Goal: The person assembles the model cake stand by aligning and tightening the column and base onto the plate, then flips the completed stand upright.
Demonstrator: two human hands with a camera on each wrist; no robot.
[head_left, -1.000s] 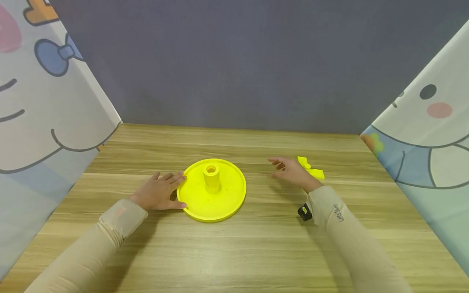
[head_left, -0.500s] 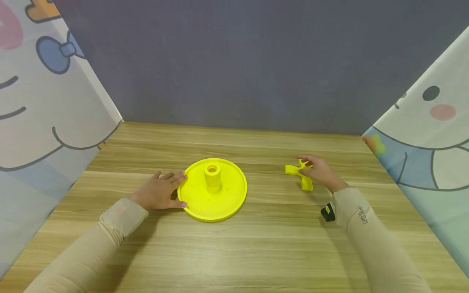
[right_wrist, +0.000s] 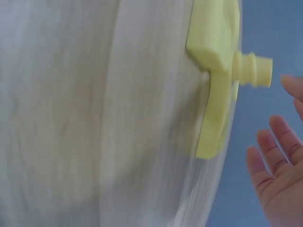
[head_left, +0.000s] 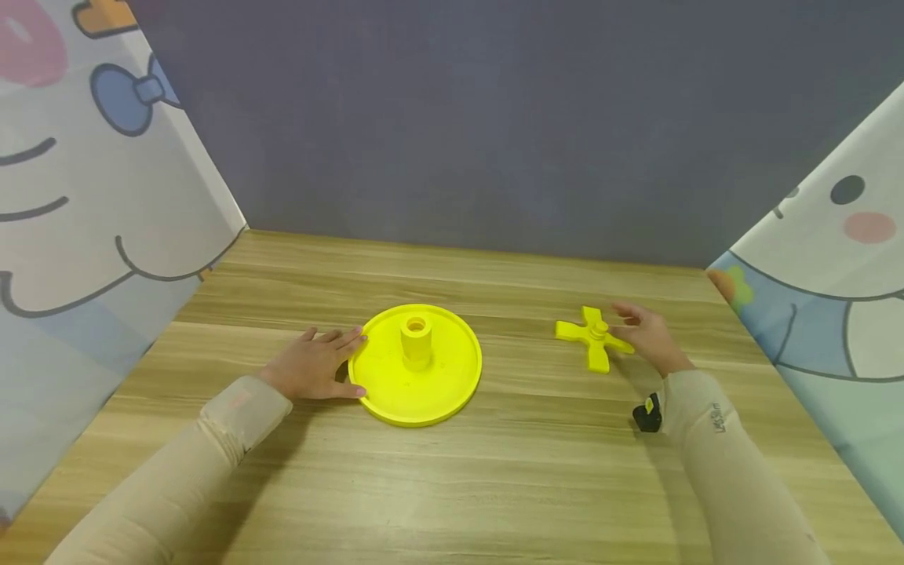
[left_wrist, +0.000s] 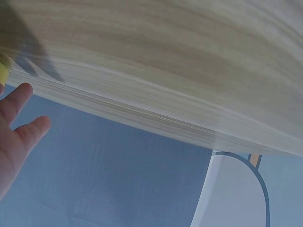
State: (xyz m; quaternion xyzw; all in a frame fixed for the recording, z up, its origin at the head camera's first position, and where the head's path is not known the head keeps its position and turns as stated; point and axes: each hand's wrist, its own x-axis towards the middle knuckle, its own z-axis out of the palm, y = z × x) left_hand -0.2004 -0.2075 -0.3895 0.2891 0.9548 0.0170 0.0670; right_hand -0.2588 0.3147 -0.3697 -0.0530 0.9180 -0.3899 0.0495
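My left hand is spread flat at the left rim of a round yellow disc, its fingertips and thumb on the edge. From the disc's middle rises a hollow yellow post. In the left wrist view a bit of the yellow disc shows beyond the fingers. To the right, a yellow four-armed cross piece lies on the table, its ridged peg pointing up. My right hand hovers at the cross's right arm, fingers loosely bent. In the right wrist view its thumb tip is near the peg, with a gap between.
The wooden table has a grey partition along its back. Cartoon-printed cloth panels stand at both sides. A small black device is strapped under my right wrist.
My right hand has moved right, from between the disc and the cross piece, across the cross to its right side, uncovering it. My left hand stays at the disc's rim. The head view has shifted slightly.
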